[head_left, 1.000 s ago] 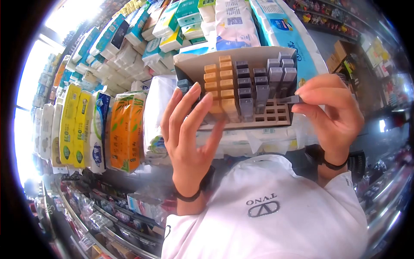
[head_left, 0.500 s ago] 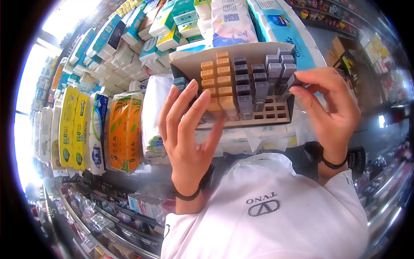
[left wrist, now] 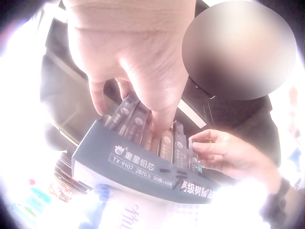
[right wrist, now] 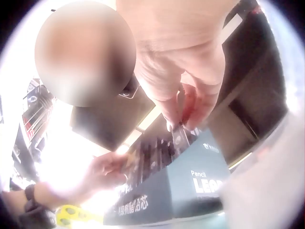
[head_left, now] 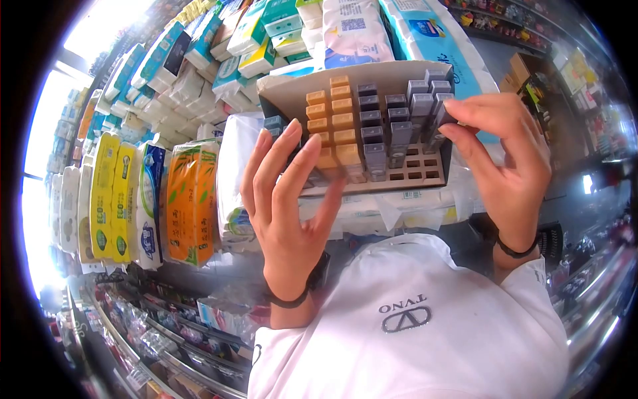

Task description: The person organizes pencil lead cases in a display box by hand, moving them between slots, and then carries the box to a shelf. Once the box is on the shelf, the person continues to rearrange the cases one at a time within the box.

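Observation:
A display box of pencil lead cases (head_left: 292,83) stands before me, its dark front printed with "Pencil" and Chinese text in the wrist views. Upright inside are rows of orange cases (head_left: 342,121), black cases (head_left: 372,135) and grey cases (head_left: 421,101). My right hand (head_left: 508,149) pinches the top of a grey pencil lead case (right wrist: 180,138) between thumb and fingers, at the rack's right-hand column. My left hand (head_left: 284,206) spreads its fingers over the left end, the thumb close against the orange cases. Bare slots (head_left: 415,163) show at the near right of the rack.
Packs of tissue paper lie under and behind the box, including a blue pack (head_left: 438,40). To the left stand an orange pack (head_left: 193,199) and a yellow pack (head_left: 106,193). Shelves of goods (head_left: 153,346) run along the lower left.
The grey case in my right hand has gone from lying nearly flat beside the rack to near upright in the right column. My left hand keeps its place at the box.

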Tool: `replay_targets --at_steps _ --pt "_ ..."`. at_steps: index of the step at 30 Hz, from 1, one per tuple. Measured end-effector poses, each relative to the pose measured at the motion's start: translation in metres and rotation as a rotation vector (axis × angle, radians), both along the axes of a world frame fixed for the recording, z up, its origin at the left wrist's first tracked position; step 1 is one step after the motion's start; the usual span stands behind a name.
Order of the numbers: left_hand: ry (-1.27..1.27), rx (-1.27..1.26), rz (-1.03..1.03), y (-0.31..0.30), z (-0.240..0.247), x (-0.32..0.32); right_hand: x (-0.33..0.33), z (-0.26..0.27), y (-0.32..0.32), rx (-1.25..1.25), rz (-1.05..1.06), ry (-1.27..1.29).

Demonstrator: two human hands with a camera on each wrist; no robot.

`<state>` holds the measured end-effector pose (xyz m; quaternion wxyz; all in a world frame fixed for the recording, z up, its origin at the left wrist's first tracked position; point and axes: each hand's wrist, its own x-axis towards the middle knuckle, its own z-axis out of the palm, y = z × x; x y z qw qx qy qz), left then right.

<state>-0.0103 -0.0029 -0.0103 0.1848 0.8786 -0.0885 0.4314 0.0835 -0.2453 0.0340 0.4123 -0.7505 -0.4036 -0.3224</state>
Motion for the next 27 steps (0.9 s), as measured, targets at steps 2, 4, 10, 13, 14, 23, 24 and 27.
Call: replay_targets --at_steps 2,4,10,13,14,23,24,27 --pt "-0.005 0.004 0.003 0.0003 0.0004 0.0004 -0.0023 0.0006 -0.0003 -0.020 -0.022 0.003" --pt "-0.002 0.013 0.009 0.0007 -0.0005 -0.0001 -0.0042 0.0005 -0.0004 -0.023 -0.023 0.015" --pt "-0.015 0.029 0.021 0.0001 -0.0011 -0.0003 -0.0037 -0.0016 -0.0007 -0.019 0.031 0.023" --pt "-0.019 0.054 0.027 0.0009 -0.0014 -0.0009 -0.0012 -0.0050 -0.0011 0.012 0.023 0.045" --pt "-0.022 0.062 0.028 0.0010 -0.0014 -0.0009 -0.0022 -0.0049 -0.0009 0.013 0.013 0.056" --pt "-0.053 0.068 0.059 -0.0040 0.0016 -0.0026 -0.0075 -0.0050 -0.0004 0.029 -0.030 0.249" --pt "-0.050 0.070 0.064 -0.0041 0.0011 -0.0029 -0.0069 -0.0050 -0.0009 0.016 -0.033 0.220" --pt "-0.046 0.073 0.078 -0.0039 -0.0010 -0.0029 -0.0050 -0.0057 -0.0021 -0.010 -0.036 0.154"
